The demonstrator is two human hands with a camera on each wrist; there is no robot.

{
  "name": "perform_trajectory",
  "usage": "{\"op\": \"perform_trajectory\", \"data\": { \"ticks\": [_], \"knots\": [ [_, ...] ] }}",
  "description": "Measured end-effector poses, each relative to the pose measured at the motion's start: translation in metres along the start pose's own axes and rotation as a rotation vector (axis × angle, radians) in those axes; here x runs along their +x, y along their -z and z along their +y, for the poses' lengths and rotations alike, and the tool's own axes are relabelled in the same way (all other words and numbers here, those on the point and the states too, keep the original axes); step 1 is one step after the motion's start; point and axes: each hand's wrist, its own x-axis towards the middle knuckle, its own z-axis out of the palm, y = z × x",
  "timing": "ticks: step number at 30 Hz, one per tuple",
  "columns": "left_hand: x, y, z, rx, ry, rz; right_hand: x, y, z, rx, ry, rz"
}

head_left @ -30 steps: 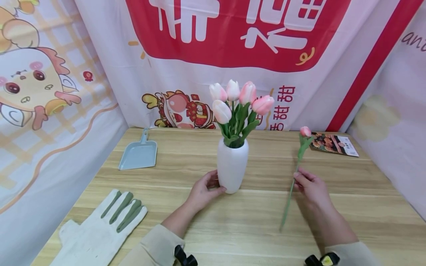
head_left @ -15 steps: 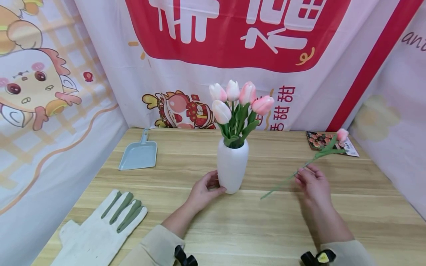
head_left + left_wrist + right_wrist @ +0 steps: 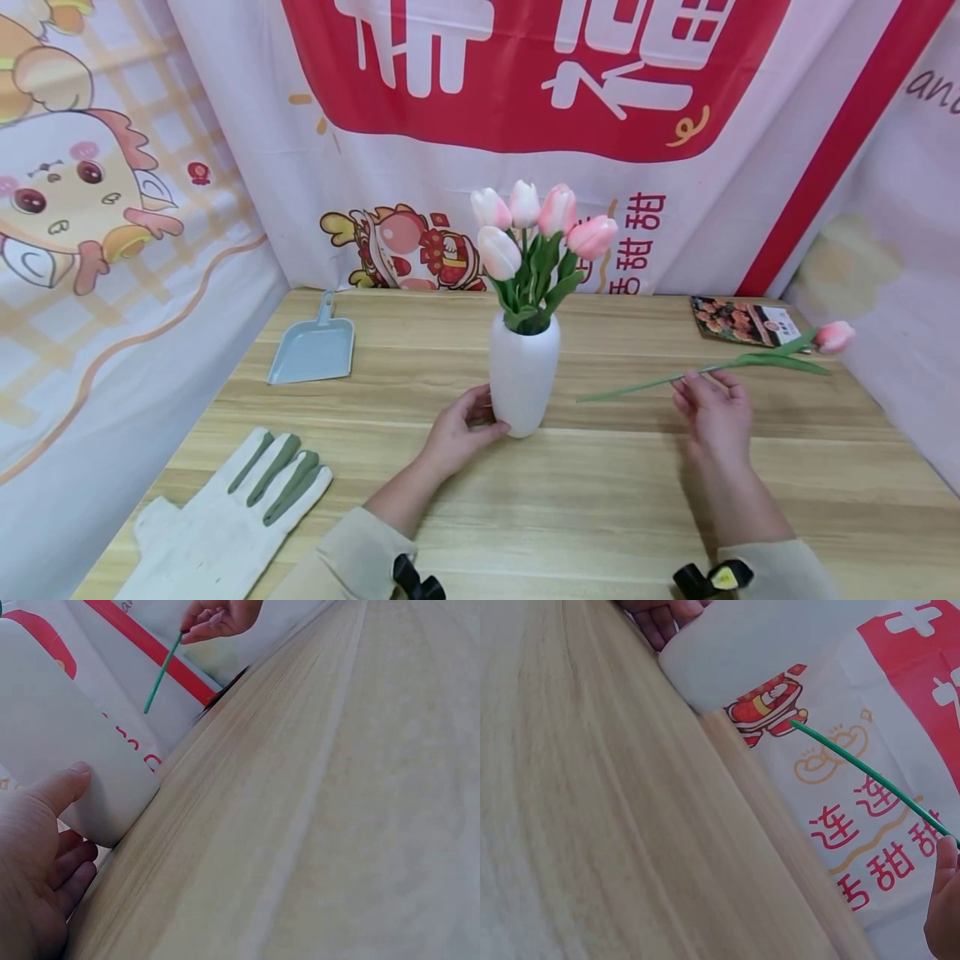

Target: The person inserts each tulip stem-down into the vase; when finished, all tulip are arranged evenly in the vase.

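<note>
A white vase stands upright on the wooden table, holding several pink and white tulips. At its base, my left hand grips the lower side; the left wrist view shows the thumb on the vase with the fingers curled around behind. To the right, my right hand pinches a single pink tulip by its green stem, above the table. Its bloom points right and the bare stem end points left towards the vase. That stem also crosses the right wrist view.
A light blue dustpan lies at the back left. White and green gloves lie at the front left. A printed card with flower pictures is at the back right, partly behind the tulip. Printed cloths hang around the table.
The tulip in my right hand has turned from nearly upright to almost level, its bloom swinging right and its stem end rising left. My left hand and the vase have stayed put.
</note>
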Motion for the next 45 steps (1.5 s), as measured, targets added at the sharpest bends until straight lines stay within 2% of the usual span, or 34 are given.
{"op": "perform_trajectory", "data": {
  "ticks": [5, 10, 15, 27, 34, 37, 40, 45],
  "knots": [
    [-0.002, 0.0, 0.005, 0.006, 0.002, 0.006, -0.008, -0.008, -0.007, 0.081, 0.071, 0.017],
    [0.001, -0.001, -0.004, 0.008, -0.005, 0.022, -0.017, -0.017, -0.019, 0.167, 0.126, 0.019],
    [0.005, -0.001, -0.008, 0.002, -0.01, 0.015, -0.027, -0.026, -0.031, 0.219, 0.146, 0.028],
    [0.006, 0.002, -0.011, -0.011, -0.035, -0.005, -0.06, -0.056, -0.053, 0.292, 0.225, -0.02],
    [0.005, 0.002, -0.009, 0.002, -0.047, -0.008, -0.076, -0.073, -0.057, 0.371, 0.301, -0.088],
    [0.004, 0.002, -0.009, 0.001, -0.047, -0.009, -0.083, -0.08, -0.057, 0.371, 0.331, -0.101],
    [0.004, 0.002, -0.01, -0.003, -0.049, -0.011, -0.088, -0.087, -0.056, 0.326, 0.372, -0.115],
    [0.003, 0.002, -0.011, -0.003, -0.051, -0.013, -0.096, -0.097, -0.051, 0.251, 0.49, -0.159]
  ]
}}
